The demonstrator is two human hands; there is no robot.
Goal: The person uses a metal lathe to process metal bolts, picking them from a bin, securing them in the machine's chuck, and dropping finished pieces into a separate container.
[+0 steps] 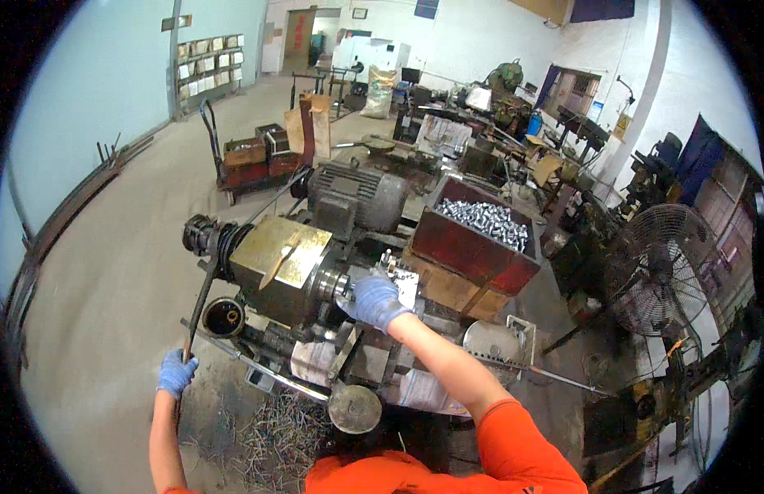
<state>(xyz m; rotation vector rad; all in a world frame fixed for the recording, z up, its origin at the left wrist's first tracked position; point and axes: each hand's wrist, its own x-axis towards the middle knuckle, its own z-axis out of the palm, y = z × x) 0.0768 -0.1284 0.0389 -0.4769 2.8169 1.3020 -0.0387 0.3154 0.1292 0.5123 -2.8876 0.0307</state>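
Observation:
My left hand (177,372), in a blue glove, is closed round a long dark lever (202,309) that rises along the left side of a lathe-like machine. My right hand (375,301), gloved the same way, reaches to the chuck (332,284) at the end of the brassy-topped headstock (281,251). Its fingers are partly hidden against the chuck, so I cannot make out what they hold. Just beyond that hand stands a small metal tool block (402,284). A grey electric motor (357,193) sits behind the headstock.
A red bin (472,247) full of small shiny metal parts stands on a wooden block at the right. Metal shavings (283,436) litter the floor below the machine. A round stool-like disc (355,409) is near my body. Farther off are a loaded trolley (250,160) and a large fan (660,267).

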